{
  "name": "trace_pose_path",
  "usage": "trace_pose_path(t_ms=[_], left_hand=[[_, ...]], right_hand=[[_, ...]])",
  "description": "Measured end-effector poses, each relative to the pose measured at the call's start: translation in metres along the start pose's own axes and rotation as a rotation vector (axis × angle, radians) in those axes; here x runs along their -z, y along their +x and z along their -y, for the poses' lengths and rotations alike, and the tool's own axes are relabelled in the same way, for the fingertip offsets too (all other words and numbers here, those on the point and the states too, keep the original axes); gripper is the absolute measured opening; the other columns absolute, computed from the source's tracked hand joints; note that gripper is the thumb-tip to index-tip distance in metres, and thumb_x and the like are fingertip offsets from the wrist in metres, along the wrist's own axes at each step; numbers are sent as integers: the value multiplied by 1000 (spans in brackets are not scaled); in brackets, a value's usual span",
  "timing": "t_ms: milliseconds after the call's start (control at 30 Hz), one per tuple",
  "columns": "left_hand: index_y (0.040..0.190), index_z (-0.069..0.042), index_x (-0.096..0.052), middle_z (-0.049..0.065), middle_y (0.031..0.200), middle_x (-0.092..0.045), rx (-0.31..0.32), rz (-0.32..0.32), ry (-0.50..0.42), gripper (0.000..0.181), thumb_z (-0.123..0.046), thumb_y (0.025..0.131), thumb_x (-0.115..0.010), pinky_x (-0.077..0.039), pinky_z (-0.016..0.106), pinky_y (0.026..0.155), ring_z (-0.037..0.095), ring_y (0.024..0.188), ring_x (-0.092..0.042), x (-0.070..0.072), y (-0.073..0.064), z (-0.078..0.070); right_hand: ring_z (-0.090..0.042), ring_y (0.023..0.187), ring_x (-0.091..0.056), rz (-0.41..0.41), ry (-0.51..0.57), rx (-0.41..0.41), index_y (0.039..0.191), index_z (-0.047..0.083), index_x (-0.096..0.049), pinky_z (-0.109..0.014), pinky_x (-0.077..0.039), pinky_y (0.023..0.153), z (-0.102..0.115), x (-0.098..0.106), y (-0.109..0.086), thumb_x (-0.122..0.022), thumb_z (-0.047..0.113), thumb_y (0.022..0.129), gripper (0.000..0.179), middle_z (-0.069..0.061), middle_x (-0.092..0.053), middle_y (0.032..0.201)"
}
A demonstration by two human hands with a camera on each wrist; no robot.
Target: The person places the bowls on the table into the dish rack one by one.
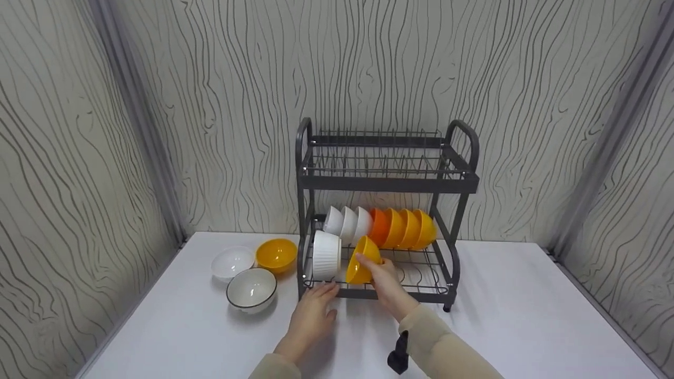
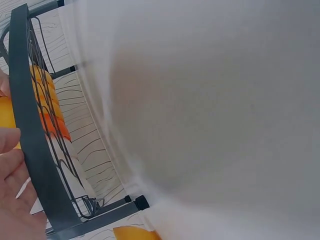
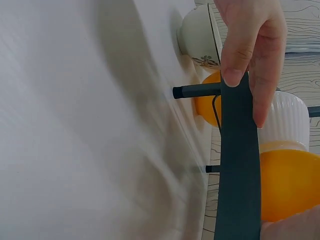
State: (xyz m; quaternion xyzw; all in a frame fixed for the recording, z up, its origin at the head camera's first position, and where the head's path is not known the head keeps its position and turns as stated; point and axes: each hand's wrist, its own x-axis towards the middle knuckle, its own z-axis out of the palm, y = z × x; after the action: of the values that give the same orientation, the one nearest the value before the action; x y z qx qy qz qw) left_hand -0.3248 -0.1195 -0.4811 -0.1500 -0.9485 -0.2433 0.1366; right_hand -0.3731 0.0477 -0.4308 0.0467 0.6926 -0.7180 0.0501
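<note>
In the head view my right hand [image 1: 390, 287] pinches a yellow bowl [image 1: 364, 260] by its side, thumb inside and fingers behind. The bowl stands tilted on edge at the front of the dish rack's lower tier, its opening facing left. Just left of it is a white ribbed bowl [image 1: 326, 255], also on its side. My left hand [image 1: 313, 316] holds the front rail of the dark dish rack [image 1: 389, 184] near its left end. In the right wrist view its thumb is before the rail and its fingers [image 3: 261, 107] are behind.
Several white bowls [image 1: 347, 225], an orange bowl [image 1: 378, 227] and several yellow bowls [image 1: 413, 229] line the lower tier's back row. Left of the rack on the white table [image 1: 526, 326] are a white bowl [image 1: 231, 263], another yellow bowl [image 1: 276, 254] and a dark-rimmed bowl [image 1: 251, 289].
</note>
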Motion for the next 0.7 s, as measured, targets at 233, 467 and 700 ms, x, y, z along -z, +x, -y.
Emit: trace_pose_path(t_ms=[233, 467, 700], left_hand=[[127, -11, -56, 3, 133, -55, 41, 14, -45, 47, -12, 82, -66, -34, 50, 108, 30, 129, -44, 1, 1, -2], [130, -14, -54, 0, 136, -52, 98, 52, -97, 48, -12, 83, -65, -34, 49, 108, 28, 132, -41, 1, 2, -3], [130, -13, -54, 0, 135, -52, 89, 65, -86, 48, -10, 83, -65, -34, 49, 108, 27, 132, -40, 1, 2, -1]], right_hand=[[-32, 120, -45, -31, -75, 1, 136, -2, -24, -48, -33, 110, -2, -8, 11, -61, 47, 84, 80, -21, -42, 133], [-31, 117, -48, -31, -139, 3, 134, -2, -27, -49, -34, 107, -3, -15, 18, -65, 51, 79, 85, -20, -44, 131], [-32, 122, -44, 4, -162, 23, 138, 0, -25, -51, -31, 109, -4, -19, 20, -67, 51, 77, 90, -19, -41, 137]])
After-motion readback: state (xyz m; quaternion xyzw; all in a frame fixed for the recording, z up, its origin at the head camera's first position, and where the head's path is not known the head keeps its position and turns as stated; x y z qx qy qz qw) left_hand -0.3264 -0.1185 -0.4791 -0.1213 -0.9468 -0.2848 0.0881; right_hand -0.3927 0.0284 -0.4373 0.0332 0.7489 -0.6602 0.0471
